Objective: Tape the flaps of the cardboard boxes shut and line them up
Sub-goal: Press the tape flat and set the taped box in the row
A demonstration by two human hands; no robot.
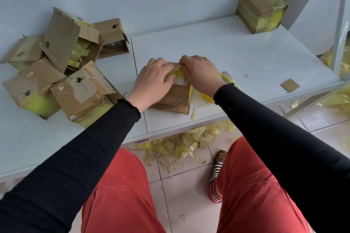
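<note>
Head view of a white table at which a seated person works. The left hand lies palm-down on the top of a small cardboard box, its fingers nearly straight and pressing on the flaps. The right hand rests on the same top, fingers bent and pressing a strip of yellow tape against the cardboard; whether they pinch the strip cannot be told. The fingertips of the two hands almost meet over the tape. Below the left thumb, a white label shows on the box top. The box stands on the table directly under both hands, near the front edge.

Just beside the right wrist, partly hidden by it, lies a yellow tape roll. Well to the left of the left fingers sits a pile of worn, open cardboard boxes with yellow tape remnants. Far beyond the right fingers, at the table's back right corner, stands one taped box. To the right of the right hand lies a small cardboard scrap. Under the table edge, yellow tape scraps litter the tiled floor.
</note>
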